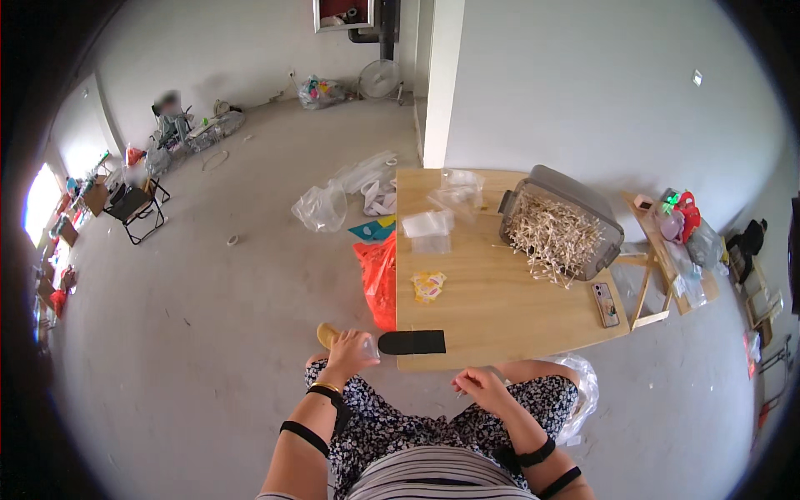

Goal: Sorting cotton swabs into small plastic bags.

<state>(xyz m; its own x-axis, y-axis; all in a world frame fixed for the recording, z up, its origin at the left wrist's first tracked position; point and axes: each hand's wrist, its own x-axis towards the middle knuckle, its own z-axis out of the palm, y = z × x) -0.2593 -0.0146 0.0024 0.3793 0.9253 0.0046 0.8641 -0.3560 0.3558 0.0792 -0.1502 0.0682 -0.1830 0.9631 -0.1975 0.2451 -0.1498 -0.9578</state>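
Holding a small, clear, see-through plastic thing (371, 348) takes a soft touch, so the left hand (348, 353) would do well not to squeeze it flat. It is by the front left corner of the pale brown wooden table (508, 321), just beside the round end of a flat black strip (414, 342). That strip pokes out past the table's edge, so a bump could push it off; moving slowly seems wise. The right hand (485, 390) should pinch gently over the lap, where small bits are easy to see.

Now the fingers. On the left, they are bent part way and wrapped around the clear thing; I cannot tell if it is a bag or a cup. On the right, the thumb and pointing finger are close together, and the other fingers are curled in. A tiny pale bit (461, 393) shows at their tips and looks pinched, but it is too small to name. Farther back, many thin white cotton swabs (554, 237) spill from a tipped grey plastic tub (577, 190).
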